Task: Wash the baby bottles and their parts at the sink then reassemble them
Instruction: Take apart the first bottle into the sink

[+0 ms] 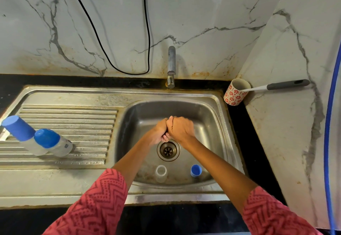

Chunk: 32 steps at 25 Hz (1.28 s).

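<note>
two hands, left hand [160, 131] and right hand [181, 128], press together with fingers curled over the drain [168, 150]; whether they grip a part i cannot tell. nearer the person stand the open bottle [161, 173] and blue cap [196, 170]; two capped bottles [53, 142] lie left on the drainboard [73, 116].

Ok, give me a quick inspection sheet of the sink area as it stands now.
Surface: steel sink, ribbed drainboard on its left.
Job's things: two capped bottles on the drainboard; open clear bottle and blue cap in the basin.
Clutter: patterned cup holding a brush.
Grips: left hand and right hand are pressed together above the drain; what they hold is hidden.
Cables: black cable on the wall, blue hose at right.
Surroundings: stained marble wall, tap.
</note>
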{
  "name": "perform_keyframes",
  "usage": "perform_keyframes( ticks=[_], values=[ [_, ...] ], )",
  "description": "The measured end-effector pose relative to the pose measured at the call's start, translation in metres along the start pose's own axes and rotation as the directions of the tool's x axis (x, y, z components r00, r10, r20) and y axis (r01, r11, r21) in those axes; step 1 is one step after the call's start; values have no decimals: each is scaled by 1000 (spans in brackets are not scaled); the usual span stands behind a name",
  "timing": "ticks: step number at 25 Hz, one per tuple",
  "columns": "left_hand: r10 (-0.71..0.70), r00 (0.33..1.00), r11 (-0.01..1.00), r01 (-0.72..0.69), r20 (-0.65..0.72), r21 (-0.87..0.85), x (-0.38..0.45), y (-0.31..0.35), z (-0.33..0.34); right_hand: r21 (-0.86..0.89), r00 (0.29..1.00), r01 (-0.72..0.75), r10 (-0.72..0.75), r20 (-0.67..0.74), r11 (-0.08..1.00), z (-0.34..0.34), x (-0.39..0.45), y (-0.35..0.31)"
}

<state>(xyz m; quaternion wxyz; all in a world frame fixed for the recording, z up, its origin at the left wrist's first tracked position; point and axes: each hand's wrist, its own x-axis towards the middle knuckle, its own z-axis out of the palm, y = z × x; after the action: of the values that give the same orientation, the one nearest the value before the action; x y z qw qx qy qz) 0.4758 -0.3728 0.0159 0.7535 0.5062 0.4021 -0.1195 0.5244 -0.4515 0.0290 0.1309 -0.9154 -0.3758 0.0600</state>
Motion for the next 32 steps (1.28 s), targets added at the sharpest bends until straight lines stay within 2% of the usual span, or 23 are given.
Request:
perform_keyframes(
  ticks=[4, 8, 10, 13, 15, 20, 23, 25, 27, 30, 31, 32],
  values=[
    [-11, 999, 988, 19, 48, -152, -1, -10, 10, -16, 953, 293, -294, -67, 956, -4, 3, 19],
    [209, 978, 977, -209, 1, -32, 9, -11, 2, 104, 915, 403, -400, -47, 909, 5, 8, 37],
    [264, 964, 964, -264, 2, -39, 9, -8, -3, 50, 885, 448, -435, -167, 892, 5, 7, 38],
    [319, 947, 946, -320, -27, -49, 4, -5, 0, -100, 785, 480, -478, -394, 871, 9, 7, 34],
    [322, 945, 945, -324, -58, -41, 3, -4, 3, -58, 759, 472, -439, -481, 880, 15, 1, 31],
    [247, 956, 959, -265, -160, -100, 2, -1, 2, 182, 809, 455, -319, -494, 872, 27, -6, 19],
    [220, 941, 956, -260, -257, -136, 9, 4, 5, 344, 880, 324, -147, -452, 881, 26, -7, 9],
    [212, 928, 949, -270, -307, -162, 16, 5, 6, 456, 934, 193, -19, -358, 869, 25, -7, 2],
    [244, 886, 948, -304, -395, -98, 19, 2, 7, 542, 961, 83, 76, -265, 836, 24, -5, -3],
    [341, 760, 940, -286, -554, 186, 17, -2, 12, 677, 958, 21, 178, -223, 736, 21, -6, -12],
    [359, 720, 933, -297, -593, 204, 18, -3, 13, 701, 960, 19, 183, -211, 713, 20, -7, -14],
    [352, 709, 932, -323, -611, 161, 19, -2, 13, 725, 966, 22, 172, -192, 688, 18, -7, -15]
  ],
)
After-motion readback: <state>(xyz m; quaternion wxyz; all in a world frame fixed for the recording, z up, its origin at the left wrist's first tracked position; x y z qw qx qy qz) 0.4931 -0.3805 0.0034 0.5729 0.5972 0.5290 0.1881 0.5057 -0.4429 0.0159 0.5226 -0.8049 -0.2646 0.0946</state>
